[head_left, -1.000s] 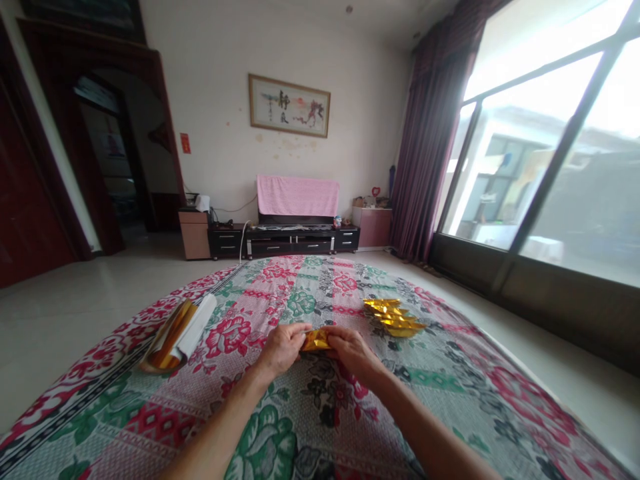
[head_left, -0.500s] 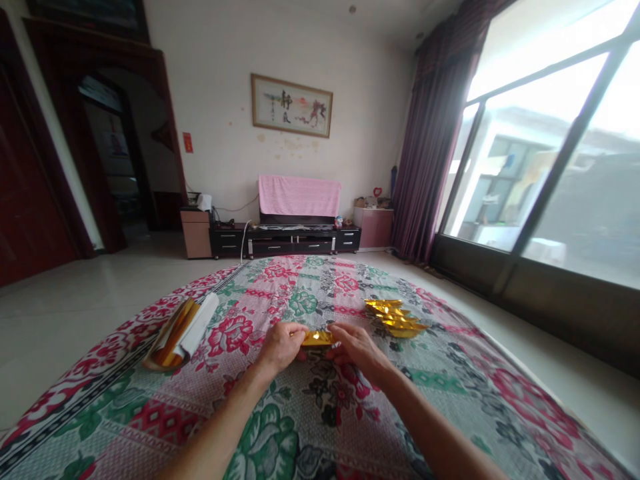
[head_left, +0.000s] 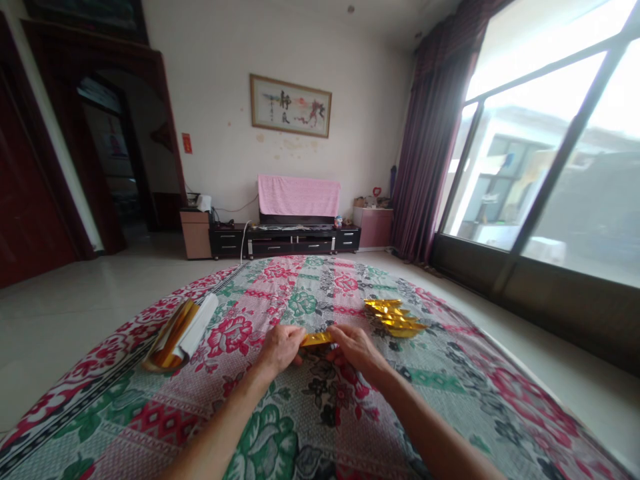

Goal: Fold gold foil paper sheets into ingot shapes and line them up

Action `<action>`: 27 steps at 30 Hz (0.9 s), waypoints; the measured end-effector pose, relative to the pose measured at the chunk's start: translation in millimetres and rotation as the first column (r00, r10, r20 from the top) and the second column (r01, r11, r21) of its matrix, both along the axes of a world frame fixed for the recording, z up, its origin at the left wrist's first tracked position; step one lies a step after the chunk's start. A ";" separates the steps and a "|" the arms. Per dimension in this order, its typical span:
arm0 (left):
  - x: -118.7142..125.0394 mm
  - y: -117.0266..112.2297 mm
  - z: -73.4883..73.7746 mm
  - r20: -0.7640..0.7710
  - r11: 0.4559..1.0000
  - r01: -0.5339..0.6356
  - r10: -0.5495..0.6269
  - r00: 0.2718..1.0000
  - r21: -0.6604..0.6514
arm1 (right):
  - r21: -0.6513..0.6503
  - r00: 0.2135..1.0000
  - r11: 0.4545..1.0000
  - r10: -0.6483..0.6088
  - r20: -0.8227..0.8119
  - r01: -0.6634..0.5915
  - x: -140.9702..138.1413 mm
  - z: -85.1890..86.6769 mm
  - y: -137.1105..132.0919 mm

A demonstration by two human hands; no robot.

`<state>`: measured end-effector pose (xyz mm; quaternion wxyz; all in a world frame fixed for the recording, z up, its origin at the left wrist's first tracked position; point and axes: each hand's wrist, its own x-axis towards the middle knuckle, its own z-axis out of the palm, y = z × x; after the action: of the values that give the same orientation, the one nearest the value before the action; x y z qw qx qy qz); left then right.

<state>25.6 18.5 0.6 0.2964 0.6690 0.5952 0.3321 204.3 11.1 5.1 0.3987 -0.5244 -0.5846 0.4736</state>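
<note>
A shiny strip of folded gold foil paper (head_left: 317, 339) spans the gap between my two hands, just above the patterned cloth. My left hand (head_left: 283, 348) pinches its left end between thumb and fingers. The right end is pinched the same way by my right hand (head_left: 355, 348). My fingers cover both ends of the paper. Beyond my right hand lies a row of folded gold paper pieces (head_left: 395, 319) with pointed ends, nested against one another. To the left, a loosely curled bundle of gold and white paper sheets (head_left: 181, 333) rests on the cloth.
A flowered red, green and grey cloth (head_left: 270, 433) covers the round table. Past its far edge stands a low black cabinet (head_left: 290, 245), with a pink towel (head_left: 299, 195) draped over a screen on it. Large windows (head_left: 550, 167) line the right side.
The gold paper between my hands looks narrower and flatter than before. Both hands have stayed in almost the same place, still gripping its ends.
</note>
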 end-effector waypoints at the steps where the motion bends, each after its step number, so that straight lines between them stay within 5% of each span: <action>1: -0.2 1.0 -1.5 0.008 1.000 -0.003 0.003 1.000 -0.007 | -0.002 1.000 1.000 0.007 -0.001 -0.007 0.7 -0.6 0.3; 13: -3.5 -0.3 -0.4 0.173 0.989 -0.103 0.121 0.977 -0.111 | -0.012 0.996 0.999 -0.051 -0.073 0.050 0.1 -2.9 -1.5; 27: -11.5 -4.5 -5.5 0.191 0.997 -0.077 0.073 0.979 0.014 | 0.026 0.991 0.996 -0.084 -0.108 0.088 -0.7 -4.6 -6.1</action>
<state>14.1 14.0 -4.9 0.3322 0.6144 0.5853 0.4119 203.6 5.0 0.5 0.4574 -0.5169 -0.5465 0.4743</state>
